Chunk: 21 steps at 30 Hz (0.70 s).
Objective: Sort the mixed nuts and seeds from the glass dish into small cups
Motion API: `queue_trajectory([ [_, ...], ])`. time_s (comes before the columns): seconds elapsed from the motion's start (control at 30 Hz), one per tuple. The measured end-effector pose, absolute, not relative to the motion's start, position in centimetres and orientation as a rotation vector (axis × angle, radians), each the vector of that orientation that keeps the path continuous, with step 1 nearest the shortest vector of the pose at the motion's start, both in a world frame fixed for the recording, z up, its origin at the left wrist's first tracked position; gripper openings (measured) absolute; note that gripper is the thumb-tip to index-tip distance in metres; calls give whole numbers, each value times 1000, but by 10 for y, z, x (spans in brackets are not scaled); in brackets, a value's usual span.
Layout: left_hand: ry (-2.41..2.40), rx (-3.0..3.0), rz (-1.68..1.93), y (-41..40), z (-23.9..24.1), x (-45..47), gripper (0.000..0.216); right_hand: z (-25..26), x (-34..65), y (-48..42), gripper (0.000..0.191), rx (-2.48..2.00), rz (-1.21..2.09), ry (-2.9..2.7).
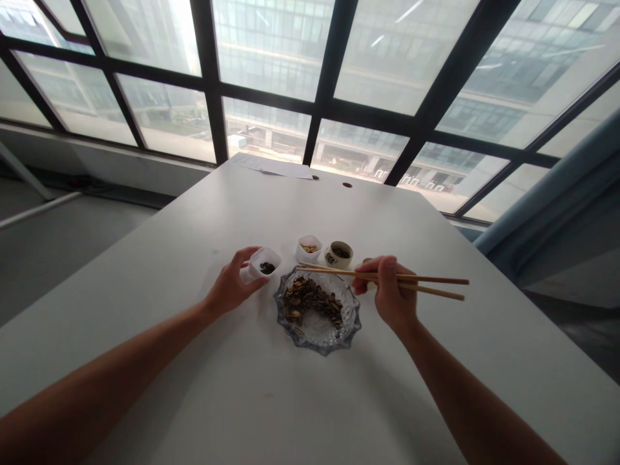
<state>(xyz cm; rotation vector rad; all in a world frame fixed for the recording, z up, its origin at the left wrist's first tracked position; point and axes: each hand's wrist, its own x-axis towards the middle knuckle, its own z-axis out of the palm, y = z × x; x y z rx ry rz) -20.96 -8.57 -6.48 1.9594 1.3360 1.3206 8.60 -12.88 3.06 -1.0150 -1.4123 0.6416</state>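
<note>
A scalloped glass dish (317, 330) with a heap of dark seeds stands on the white table (242, 387). My left hand (233, 286) is wrapped round a small white square cup (263, 262) holding a few dark seeds, just left of the dish. My right hand (390, 292) grips a pair of wooden chopsticks (387, 279), which lie nearly level, their tips over the dish's far rim. Behind the dish stand a second white square cup (309, 247) with pale pieces and a round cream cup (338, 254) with dark contents.
A sheet of paper (281, 168) lies at the table's far edge, with two small dark spots beside it. Large black-framed windows (320, 97) rise behind the table. A blue-grey curtain (557, 200) hangs at the right. Floor lies to the left of the table.
</note>
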Motion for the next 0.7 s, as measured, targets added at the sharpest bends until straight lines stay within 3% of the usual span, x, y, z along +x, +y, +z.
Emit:
queue_trajectory([
  [0.27, 1407, 1952, 1288, -85, -65, -211, 64, 30, 113, -145, 48, -1167, 739, -1622],
  [0.7, 1416, 1951, 1284, -85, -64, -210, 63, 17, 115, -142, 41, -1120, 599, -1928],
])
